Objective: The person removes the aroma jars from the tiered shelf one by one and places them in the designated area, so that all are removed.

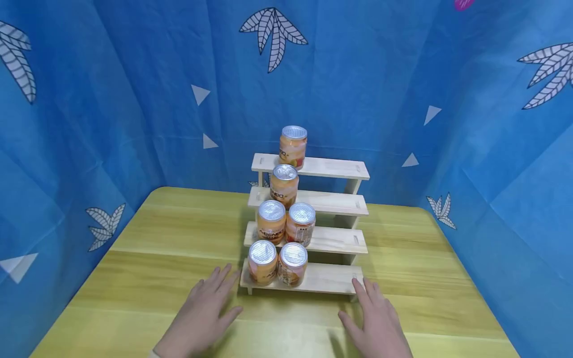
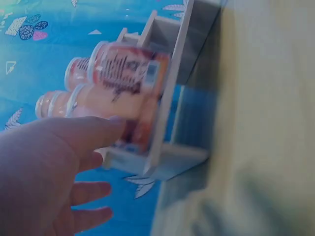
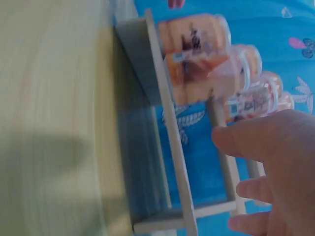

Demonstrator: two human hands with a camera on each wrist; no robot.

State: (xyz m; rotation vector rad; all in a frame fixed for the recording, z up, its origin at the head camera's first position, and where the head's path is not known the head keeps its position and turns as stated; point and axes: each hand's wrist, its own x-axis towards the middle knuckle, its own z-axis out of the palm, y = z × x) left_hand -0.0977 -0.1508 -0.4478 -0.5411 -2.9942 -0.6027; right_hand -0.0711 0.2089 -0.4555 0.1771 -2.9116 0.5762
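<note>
A pale wooden stepped rack stands on the table, bearing several orange cans with silver lids. On its lowest step two cans, one left and one right, sit side by side at the left end. Another pair, including a can with a printed label, fills the left of the second step. One can is on the third step and one on the top. My left hand, fingers extended, is beside the rack's lower left end. My right hand spreads its fingers by the lower right corner; contact is unclear.
The yellow wooden table extends to both sides of the rack. Behind it and along both sides hangs a blue cloth with white leaf and triangle prints.
</note>
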